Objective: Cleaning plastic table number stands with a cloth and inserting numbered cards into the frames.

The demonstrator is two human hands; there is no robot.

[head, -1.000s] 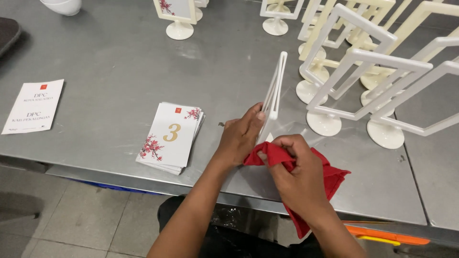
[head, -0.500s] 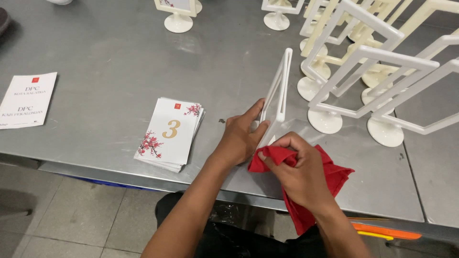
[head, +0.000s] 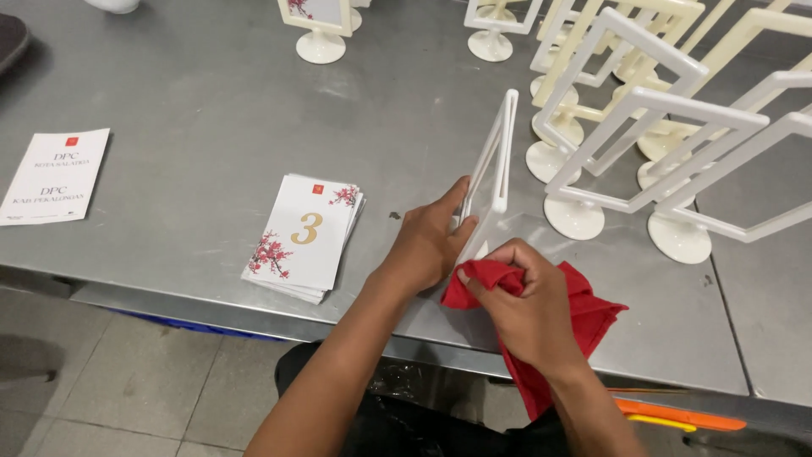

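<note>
My left hand (head: 430, 241) grips the lower part of a white frame stand (head: 495, 161) that is seen edge-on and stands upright on the grey metal table (head: 194, 110). My right hand (head: 529, 309) is closed on a bunched red cloth (head: 584, 309), which it presses against the base of that frame stand. The cloth's loose end hangs over the table's front edge. A stack of white cards (head: 304, 237) with a gold numeral and red blossom print lies just left of my left hand.
Several empty white and cream frame stands (head: 643, 127) crowd the right and back of the table. One filled stand (head: 320, 21) is at the back. A white printed sheet (head: 55, 173) lies far left. Orange and yellow tools (head: 677, 415) sit below the table edge.
Both hands keep their grips. The red cloth has shifted slightly against the stand's base, and the view has drifted a little.
</note>
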